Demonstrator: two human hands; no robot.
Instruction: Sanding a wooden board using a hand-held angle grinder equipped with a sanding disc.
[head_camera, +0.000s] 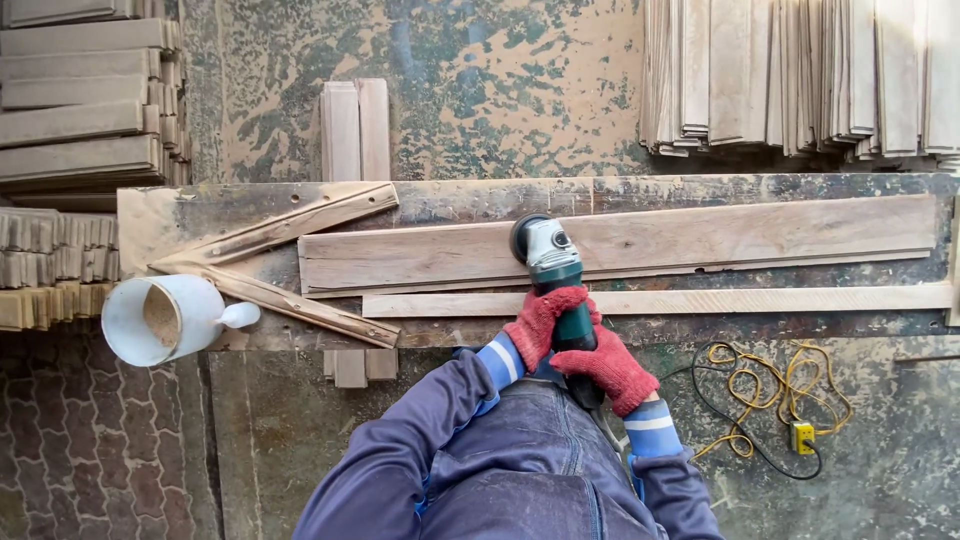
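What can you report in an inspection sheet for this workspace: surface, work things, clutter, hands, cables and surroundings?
Surface: worn wooden bench, dusty, with two battens forming a wedge stop at its left.
Job's things: angle grinder with its disc on the wide plank; narrow strip lies in front of it.
Clutter: white jug holding sawdust at the bench's left corner.
Hands: left hand and right hand, in red gloves, both grip the grinder body.
Cables: yellow cord with black lead, loosely coiled on the floor at right.
Surroundings: stacked boards behind, more stacks at left; brick paving lower left.
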